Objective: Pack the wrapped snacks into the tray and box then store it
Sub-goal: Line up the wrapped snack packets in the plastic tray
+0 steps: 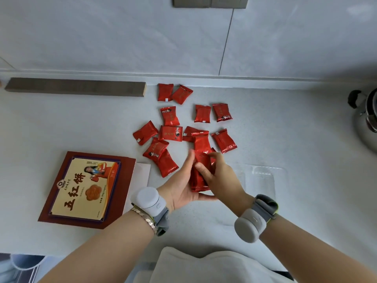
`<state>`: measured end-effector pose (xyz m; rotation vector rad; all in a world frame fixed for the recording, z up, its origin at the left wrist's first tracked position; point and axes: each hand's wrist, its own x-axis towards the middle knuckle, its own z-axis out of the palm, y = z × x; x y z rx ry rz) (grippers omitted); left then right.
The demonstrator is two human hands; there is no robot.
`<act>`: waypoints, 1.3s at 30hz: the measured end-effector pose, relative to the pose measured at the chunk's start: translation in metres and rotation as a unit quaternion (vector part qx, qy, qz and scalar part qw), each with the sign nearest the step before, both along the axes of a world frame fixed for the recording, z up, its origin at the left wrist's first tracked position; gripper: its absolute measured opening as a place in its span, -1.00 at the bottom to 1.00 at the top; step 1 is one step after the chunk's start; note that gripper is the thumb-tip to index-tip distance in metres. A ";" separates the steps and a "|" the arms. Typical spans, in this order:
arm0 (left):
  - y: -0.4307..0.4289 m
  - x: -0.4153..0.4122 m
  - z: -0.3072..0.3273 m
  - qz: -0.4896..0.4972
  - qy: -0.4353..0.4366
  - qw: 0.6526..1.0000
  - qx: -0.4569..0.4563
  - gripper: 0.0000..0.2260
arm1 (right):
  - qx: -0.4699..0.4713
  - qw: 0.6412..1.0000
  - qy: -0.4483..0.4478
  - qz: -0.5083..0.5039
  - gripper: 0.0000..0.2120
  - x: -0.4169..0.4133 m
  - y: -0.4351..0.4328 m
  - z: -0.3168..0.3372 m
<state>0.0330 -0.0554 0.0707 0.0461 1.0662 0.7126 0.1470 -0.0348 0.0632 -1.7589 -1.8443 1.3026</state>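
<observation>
Both forearms were bare, no sleeves showing. The left wrist (151, 209) carried a rounded white device on a grey strap, with a pale metal link bracelet (144, 219) beside it toward seven o'clock. The right wrist (255, 219) wore a similar white device on a grey strap edged in yellow-green. A cream garment (204, 266) covered the torso at six o'clock.

Light: bright, even, soft daylight tone
Shadows: faint, under the forearms on the pale grey speckled table (285, 123)
Blur: fingers slightly smeared
Edges: wide-angle bending, corners soft
Glare: mild on the glossy red foil wrappers (171, 133)
</observation>
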 end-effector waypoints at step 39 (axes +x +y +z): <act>-0.001 0.052 -0.049 -0.424 0.406 0.796 0.148 -0.84 | 0.013 0.994 -0.109 -0.019 -0.39 0.112 -0.008 -0.015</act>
